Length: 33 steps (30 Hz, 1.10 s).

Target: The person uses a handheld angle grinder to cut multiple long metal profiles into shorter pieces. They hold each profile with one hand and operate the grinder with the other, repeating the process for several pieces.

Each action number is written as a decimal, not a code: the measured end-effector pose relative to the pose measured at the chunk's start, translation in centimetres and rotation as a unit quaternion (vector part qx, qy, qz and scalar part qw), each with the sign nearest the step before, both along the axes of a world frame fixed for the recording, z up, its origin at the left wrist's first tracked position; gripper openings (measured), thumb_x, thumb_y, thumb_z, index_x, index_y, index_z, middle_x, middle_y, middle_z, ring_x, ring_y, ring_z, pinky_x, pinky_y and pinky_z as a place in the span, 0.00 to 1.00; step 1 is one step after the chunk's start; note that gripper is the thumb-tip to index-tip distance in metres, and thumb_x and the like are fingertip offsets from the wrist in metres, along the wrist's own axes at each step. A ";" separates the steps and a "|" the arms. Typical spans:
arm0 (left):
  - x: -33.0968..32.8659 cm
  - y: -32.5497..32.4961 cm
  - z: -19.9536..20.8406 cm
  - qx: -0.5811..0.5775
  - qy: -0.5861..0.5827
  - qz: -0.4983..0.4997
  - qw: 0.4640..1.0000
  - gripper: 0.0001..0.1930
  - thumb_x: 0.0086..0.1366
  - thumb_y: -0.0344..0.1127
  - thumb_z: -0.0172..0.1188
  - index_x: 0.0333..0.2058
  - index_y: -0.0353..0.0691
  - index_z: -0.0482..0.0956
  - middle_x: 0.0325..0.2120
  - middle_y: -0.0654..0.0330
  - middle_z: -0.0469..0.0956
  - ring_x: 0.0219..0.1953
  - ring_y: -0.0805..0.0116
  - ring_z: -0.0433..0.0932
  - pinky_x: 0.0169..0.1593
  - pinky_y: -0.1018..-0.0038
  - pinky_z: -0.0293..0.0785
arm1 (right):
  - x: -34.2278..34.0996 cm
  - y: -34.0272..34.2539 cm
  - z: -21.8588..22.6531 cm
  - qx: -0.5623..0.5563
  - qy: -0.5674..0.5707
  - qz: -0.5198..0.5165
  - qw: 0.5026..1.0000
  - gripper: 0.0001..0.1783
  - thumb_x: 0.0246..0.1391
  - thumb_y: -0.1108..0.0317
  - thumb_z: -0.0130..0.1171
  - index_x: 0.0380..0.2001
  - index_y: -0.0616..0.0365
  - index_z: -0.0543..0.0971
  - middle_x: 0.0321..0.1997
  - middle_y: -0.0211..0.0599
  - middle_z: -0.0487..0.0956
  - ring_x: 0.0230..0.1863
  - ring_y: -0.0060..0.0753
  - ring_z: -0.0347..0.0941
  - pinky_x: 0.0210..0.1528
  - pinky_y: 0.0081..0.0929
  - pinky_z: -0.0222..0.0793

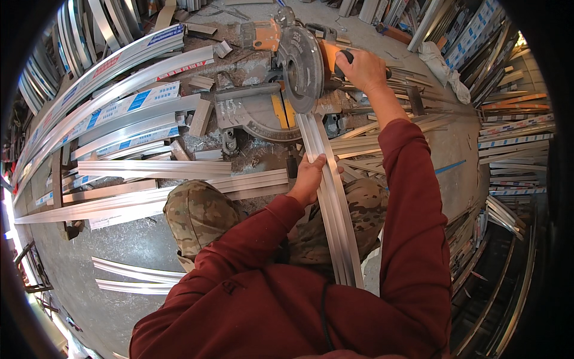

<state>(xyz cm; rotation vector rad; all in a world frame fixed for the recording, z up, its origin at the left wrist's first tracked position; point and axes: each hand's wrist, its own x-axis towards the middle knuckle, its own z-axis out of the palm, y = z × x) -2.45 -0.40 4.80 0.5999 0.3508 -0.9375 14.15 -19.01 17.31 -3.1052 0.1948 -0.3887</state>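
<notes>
The left hand (309, 178) is closed around a long silver profile (336, 215), with the thumb laid on its upper face and fingertips showing beyond its right edge; the fingers beneath are hidden. The right hand (365, 70) is wrapped about the black handle (344, 58) of an orange and grey mitre saw (301, 70); whether any trigger is pressed cannot be told. The profile is held lengthwise between the torso and the saw, its ridged face turned upward and its far end placed at the lower edge of the round saw guard. Contact with the blade cannot be judged from this angle.

Beneath the saw head, a rounded grey saw table (248, 116) is seen, crossed by a yellow insert (279, 112). The arms are covered by maroon sleeves (412, 197), and the legs by camouflage trousers (200, 212). At left, long profiles (113, 113), some marked with blue or red film, are laid side by side. Two silver strips (140, 276) are spread on the grey floor (119, 311). At right, further lengths (517, 143) are piled, and a pale cloth (439, 66) is draped nearby.
</notes>
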 end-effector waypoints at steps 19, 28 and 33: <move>0.0 0.1 -0.2 -0.007 -0.012 0.000 1.000 0.13 0.75 0.36 0.42 0.54 0.40 0.58 0.44 0.51 0.74 0.41 0.55 0.81 0.38 0.56 0.85 | 0.1 -0.2 0.0 -0.005 0.024 -0.011 1.000 0.31 0.57 0.39 0.47 0.29 0.56 0.85 0.28 0.48 0.82 0.33 0.54 0.79 0.39 0.47 0.72; 0.0 -0.1 0.0 -0.004 -0.012 0.003 1.000 0.13 0.75 0.36 0.42 0.54 0.40 0.58 0.43 0.52 0.74 0.40 0.55 0.81 0.37 0.57 0.84 | 0.0 0.0 0.0 -0.001 0.011 -0.004 1.000 0.31 0.57 0.39 0.47 0.29 0.56 0.84 0.28 0.49 0.82 0.34 0.54 0.79 0.39 0.47 0.72; -0.1 -0.2 -0.2 -0.008 -0.001 0.010 1.000 0.13 0.76 0.36 0.42 0.54 0.41 0.59 0.42 0.53 0.75 0.39 0.55 0.81 0.38 0.56 0.84 | 0.1 -0.1 0.1 0.005 0.017 -0.007 1.000 0.31 0.57 0.39 0.47 0.28 0.57 0.84 0.28 0.49 0.82 0.34 0.55 0.79 0.39 0.47 0.72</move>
